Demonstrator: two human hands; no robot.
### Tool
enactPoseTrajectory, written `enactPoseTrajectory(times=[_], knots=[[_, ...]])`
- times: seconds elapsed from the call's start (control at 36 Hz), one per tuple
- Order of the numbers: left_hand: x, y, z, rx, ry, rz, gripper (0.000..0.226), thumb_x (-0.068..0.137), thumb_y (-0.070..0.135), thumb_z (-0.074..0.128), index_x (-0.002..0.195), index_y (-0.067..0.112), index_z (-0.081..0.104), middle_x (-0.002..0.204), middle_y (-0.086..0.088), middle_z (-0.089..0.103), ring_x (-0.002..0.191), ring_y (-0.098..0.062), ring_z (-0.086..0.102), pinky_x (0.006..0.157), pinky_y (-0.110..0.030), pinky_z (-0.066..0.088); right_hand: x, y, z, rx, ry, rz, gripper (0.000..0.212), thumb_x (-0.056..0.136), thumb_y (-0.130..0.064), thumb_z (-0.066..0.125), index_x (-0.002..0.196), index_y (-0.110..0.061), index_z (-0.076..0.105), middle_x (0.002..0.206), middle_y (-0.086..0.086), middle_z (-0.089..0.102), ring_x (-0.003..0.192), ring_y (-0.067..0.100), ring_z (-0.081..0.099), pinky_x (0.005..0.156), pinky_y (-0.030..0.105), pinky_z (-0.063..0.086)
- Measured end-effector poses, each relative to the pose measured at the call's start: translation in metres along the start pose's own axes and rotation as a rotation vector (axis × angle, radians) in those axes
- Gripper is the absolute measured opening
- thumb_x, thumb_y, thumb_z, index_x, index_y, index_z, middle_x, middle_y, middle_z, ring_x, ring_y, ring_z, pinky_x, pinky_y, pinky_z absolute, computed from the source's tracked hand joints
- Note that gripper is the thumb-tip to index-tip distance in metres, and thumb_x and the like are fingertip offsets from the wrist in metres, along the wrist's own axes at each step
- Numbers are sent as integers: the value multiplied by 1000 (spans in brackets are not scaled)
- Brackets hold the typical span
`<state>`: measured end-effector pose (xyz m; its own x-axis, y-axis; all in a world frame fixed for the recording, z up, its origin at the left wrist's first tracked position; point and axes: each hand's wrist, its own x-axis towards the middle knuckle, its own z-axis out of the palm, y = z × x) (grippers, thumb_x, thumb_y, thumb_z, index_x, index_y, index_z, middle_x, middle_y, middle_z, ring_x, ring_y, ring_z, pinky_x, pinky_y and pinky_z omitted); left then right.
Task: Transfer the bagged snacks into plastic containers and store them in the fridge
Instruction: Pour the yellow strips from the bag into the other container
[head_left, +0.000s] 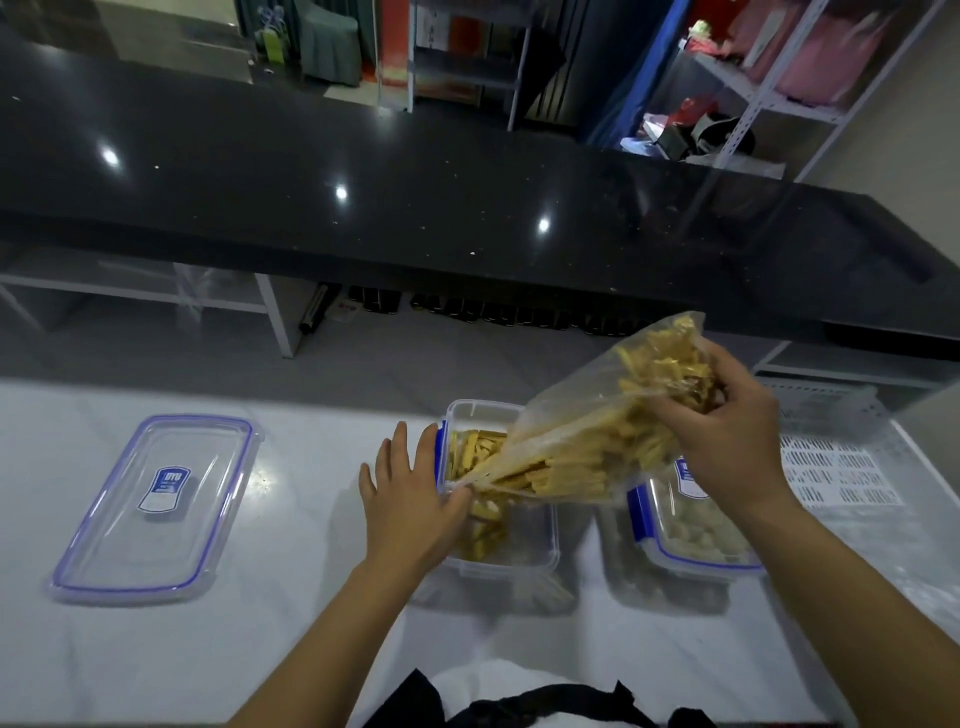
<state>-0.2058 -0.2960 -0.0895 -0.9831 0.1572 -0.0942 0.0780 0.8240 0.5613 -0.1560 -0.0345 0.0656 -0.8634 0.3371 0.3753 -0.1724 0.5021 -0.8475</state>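
A clear plastic bag (597, 415) of yellow snack sticks is tilted mouth-down over an open clear container (524, 551) at the middle of the white counter. My right hand (727, 431) grips the raised bottom end of the bag. My left hand (410, 493) lies against the container's left rim with the thumb pinching the bag's mouth. Yellow sticks (475, 449) lie inside the container. To the right stands a closed container (696, 530) with a blue-trimmed lid, holding pale round snacks.
A loose clear lid (156, 504) with blue trim and a blue label lies flat at the left of the white counter (260, 649). A raised black glossy counter (415, 208) runs across behind. A white perforated tray (841, 473) sits at the right.
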Motion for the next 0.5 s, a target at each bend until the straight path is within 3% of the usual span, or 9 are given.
enactPoseTrajectory(times=[0.17, 0.28, 0.42, 0.5], knots=[[-4, 1, 1, 27, -26, 10, 81, 83, 64, 25, 157, 32, 14, 168, -4, 6, 154, -31, 5, 123, -55, 5, 1, -2, 4, -73, -37, -28, 52, 77, -5, 78, 113, -40, 68, 94, -15, 72, 83, 3, 70, 65, 14, 55], [-5, 1, 3, 42, -32, 16, 76, 92, 62, 35, 157, 32, 12, 168, -4, 5, 154, -30, 4, 122, -54, 3, 3, -5, 5, -95, -27, -42, 53, 78, -6, 78, 113, -43, 67, 94, -15, 72, 84, 3, 69, 67, 17, 57], [-7, 4, 4, 16, -41, 50, 74, 96, 54, 44, 158, 31, 11, 168, -2, 7, 154, -28, 3, 123, -52, 2, 3, -11, 8, -155, -61, -41, 57, 78, -7, 77, 111, -51, 64, 95, -12, 71, 89, 12, 70, 77, 45, 61], [-9, 6, 4, -50, -63, 142, 75, 96, 51, 50, 158, 32, 13, 167, 0, 11, 154, -26, 5, 124, -48, 4, 5, -16, 12, -195, -73, -66, 59, 78, -8, 78, 119, -47, 62, 99, -11, 69, 97, 18, 66, 82, 49, 58]])
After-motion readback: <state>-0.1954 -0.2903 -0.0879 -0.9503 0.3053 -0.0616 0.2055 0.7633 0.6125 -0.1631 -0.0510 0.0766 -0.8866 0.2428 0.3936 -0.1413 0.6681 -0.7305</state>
